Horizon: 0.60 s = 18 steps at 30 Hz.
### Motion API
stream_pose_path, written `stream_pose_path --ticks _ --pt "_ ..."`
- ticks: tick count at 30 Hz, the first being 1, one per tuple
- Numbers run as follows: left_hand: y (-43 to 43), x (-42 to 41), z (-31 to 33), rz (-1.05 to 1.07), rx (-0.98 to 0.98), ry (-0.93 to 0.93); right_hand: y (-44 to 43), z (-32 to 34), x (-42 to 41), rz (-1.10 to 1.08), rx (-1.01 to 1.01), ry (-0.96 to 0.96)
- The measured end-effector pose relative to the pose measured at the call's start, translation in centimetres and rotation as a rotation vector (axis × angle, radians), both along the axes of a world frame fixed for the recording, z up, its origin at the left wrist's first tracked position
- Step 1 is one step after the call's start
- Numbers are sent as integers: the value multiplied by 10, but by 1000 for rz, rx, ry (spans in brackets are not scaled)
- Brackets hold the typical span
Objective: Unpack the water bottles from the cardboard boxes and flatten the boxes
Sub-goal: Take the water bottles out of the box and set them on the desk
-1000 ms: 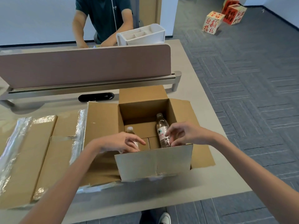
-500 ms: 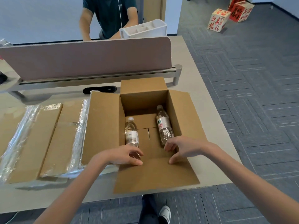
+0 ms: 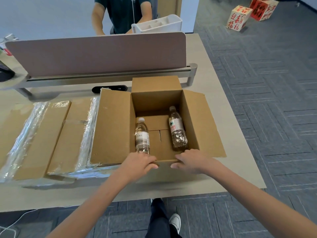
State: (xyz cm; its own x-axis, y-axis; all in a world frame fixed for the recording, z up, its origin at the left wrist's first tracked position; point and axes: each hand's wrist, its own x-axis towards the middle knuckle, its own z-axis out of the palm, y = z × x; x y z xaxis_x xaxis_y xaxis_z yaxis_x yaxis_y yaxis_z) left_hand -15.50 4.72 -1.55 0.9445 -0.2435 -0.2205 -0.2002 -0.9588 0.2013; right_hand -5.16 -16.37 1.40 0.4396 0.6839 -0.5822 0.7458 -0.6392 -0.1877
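The open cardboard box (image 3: 155, 100) sits on the desk (image 3: 180, 184) towards its right side. Three flaps are visible, all splayed outward. The right flap ends just short of the desk's right edge, and the far flap lies near the divider panel (image 3: 96, 54). A bare strip of desk runs between the box and the near edge. On the left, flattened cardboard (image 3: 56, 134) wrapped in clear film touches the left flap.

The box holds two water bottles:
- The left bottle (image 3: 142, 136) is by the left wall.
- The right bottle (image 3: 177, 130) is against the right wall.

Both long axes run near-to-far with the caps at the far end. Standing or lying cannot be told.

The left hand (image 3: 139, 163) and right hand (image 3: 193, 160) both grip the near rim, fingers curled over it.
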Motion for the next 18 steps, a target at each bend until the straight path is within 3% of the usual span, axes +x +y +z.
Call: stream_pose_path --ticks 2,6,11,18 --pt "-3 -5 -11 -45 45 -215 1 0 -2 57 23 -87" --pt "-12 -17 -31 78 -44 -417 -1 -4 -7 132 103 -253" --pt "-19 -18 -31 121 -88 -414 -1 -7 -6 136 109 -274" --pt "-3 -15 -30 -56 -9 -411 -7 -1 3 271 33 -272"
